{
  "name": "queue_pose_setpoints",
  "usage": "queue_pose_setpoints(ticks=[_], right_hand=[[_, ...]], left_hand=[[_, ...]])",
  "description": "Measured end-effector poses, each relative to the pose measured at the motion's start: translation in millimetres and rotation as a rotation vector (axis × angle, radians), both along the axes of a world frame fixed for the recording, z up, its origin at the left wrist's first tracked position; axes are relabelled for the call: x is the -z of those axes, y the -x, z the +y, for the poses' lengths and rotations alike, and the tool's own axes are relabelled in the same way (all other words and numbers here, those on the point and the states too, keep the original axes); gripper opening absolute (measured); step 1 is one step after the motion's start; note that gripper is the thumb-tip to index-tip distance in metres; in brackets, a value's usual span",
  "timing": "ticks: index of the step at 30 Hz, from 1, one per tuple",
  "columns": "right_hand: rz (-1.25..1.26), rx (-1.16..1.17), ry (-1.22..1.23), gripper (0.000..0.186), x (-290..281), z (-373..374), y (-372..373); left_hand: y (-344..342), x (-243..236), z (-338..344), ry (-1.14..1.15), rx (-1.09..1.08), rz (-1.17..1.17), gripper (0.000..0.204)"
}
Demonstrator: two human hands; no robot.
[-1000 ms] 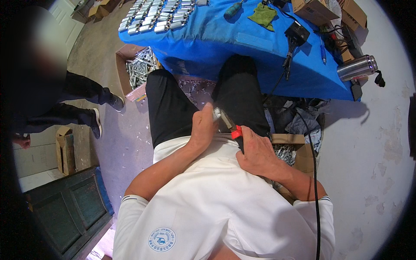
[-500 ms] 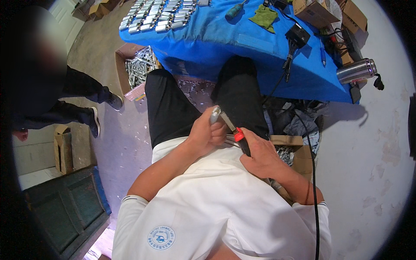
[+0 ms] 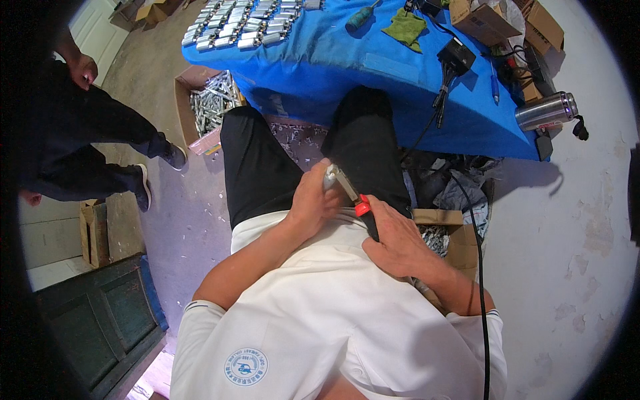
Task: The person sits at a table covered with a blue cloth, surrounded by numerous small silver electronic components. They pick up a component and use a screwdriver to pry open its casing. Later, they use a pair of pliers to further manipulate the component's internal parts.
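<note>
I sit with my knees under a blue-covered table. My left hand is closed around a small silvery metal part held over my lap. My right hand grips a corded tool with a black handle and a red collar; its metal tip touches the part in my left hand. The tool's black cable runs down past my right forearm.
Rows of silvery metal parts lie on the table's far left. A cardboard box of metal parts stands on the floor at left, another box by my right hip. A steel flask, a black adapter and a green cloth sit on the table. Another person stands at left.
Both hands have stayed together over my lap; the tool and part shifted slightly upward and then settled. The person at left has shifted a little.
</note>
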State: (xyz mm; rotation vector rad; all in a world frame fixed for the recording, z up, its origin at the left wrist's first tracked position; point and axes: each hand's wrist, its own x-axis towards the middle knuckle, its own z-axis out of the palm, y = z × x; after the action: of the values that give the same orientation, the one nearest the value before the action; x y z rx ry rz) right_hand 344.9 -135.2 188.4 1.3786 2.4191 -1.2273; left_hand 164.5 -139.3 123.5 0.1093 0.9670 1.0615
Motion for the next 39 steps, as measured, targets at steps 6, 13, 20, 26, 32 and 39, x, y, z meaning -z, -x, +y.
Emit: queue_pose_setpoints(ticks=[6, 13, 20, 26, 32, 39], right_hand=[[0.006, -0.073, 0.038, 0.072, 1.3, 11.7, -5.8], [-0.081, -0.112, 0.13, 0.072, -18.1, 23.9, 2.5], [-0.109, -0.131, -0.186, 0.053, -5.5, 14.8, 2.4], [-0.157, -0.148, -0.328, 0.053, 1.2, 15.8, 5.8], [-0.112, -0.183, -0.471, 0.046, 9.2, 19.1, -0.5], [-0.146, -0.258, -0.664, 0.038, 11.5, 24.8, -3.6]], left_hand=[[-3.0, 18.3, 1.5, -0.238, -0.065, 0.434, 0.052], [-1.9, 38.5, 3.7, -0.372, -0.073, 0.559, 0.051], [-3.7, 29.7, 3.8, -0.233, -0.029, 0.384, 0.051], [-0.7, 22.5, 5.4, 0.04, 0.002, -0.024, 0.052], [1.0, 18.5, 6.4, 0.027, 0.071, -0.149, 0.053], [1.9, 16.3, 4.4, -0.001, 0.111, -0.125, 0.052]])
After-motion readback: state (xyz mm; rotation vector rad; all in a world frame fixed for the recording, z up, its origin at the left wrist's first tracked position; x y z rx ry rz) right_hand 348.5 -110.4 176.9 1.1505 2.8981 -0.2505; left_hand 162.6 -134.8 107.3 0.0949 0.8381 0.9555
